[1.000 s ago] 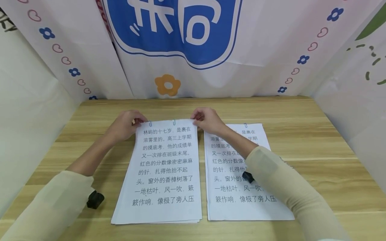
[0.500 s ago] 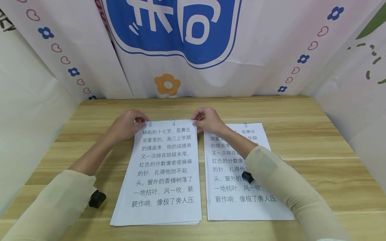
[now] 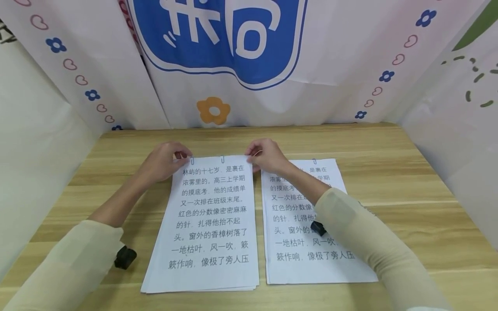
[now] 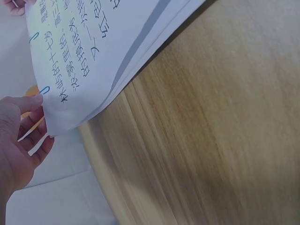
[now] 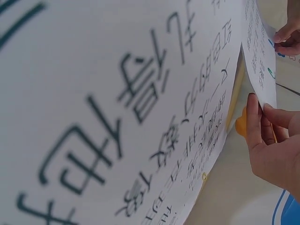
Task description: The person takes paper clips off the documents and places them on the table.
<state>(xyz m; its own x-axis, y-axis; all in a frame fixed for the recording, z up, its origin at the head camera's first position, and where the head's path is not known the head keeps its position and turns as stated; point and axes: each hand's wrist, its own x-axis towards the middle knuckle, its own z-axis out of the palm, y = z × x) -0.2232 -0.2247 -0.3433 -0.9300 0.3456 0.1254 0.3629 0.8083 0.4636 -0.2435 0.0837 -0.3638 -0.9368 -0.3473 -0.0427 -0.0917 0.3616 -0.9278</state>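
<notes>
clipped stack of white paper sheets with black print [image 3: 212, 216] taken as landmark. sits on the pale wood-grain table [image 3: 412, 181]; long axis runs from its far edge back toward the person. on that far edge, two bent-wire fasteners: blue paper clip [image 3: 192, 160] by the left corner, bluish-green paper clip [image 3: 222, 159] just right of middle.

left hand [image 3: 161, 163] at the stack's far left corner, pinching it: thumb on the printed face beside the blue clip, other fingers behind. right hand [image 3: 269, 156] pinches the far right corner. far edge looks raised between them.

key relation: both clips lie between the hands, along the short edge. blue one practically at the left thumb; bluish-green one apart from both, nearer the right. bulk of the sheets lies personward from the fingers.

right of the stack, narrow gap between: second white printed stack [image 3: 307, 268], partly hidden by the right forearm.
</notes>
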